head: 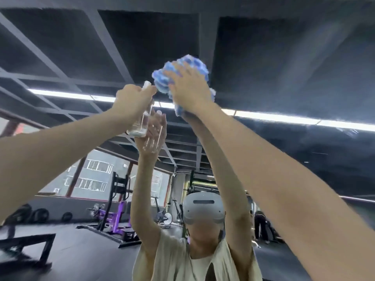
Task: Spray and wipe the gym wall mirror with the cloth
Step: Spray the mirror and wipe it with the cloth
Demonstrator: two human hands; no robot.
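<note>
Person in a pale sleeveless top and a grey headset.

The arms are running bare back from the left hand (132,102) and right hand (189,92). Below the hands, in the mirror (294,67), the person is wearing a loose beige sleeveless top (176,260) and a smooth grey headset (204,207) with a dark slot across its front.

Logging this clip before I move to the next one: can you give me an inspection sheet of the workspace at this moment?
Surface: large wall mirror, reflecting the gym; streaks cannot be judged through the blur.
Job's things: clear plastic spray bottle, held high; blue knobbly cloth against the mirror.
Clutter: nothing seen.
Grippers: left hand grips the bottle; right hand presses the cloth flat, fingers spread.
Cables: nothing seen.
Surroundings, all reflected: dark ceiling, strip lights, purple weight rack, windows, a distant person.
</note>
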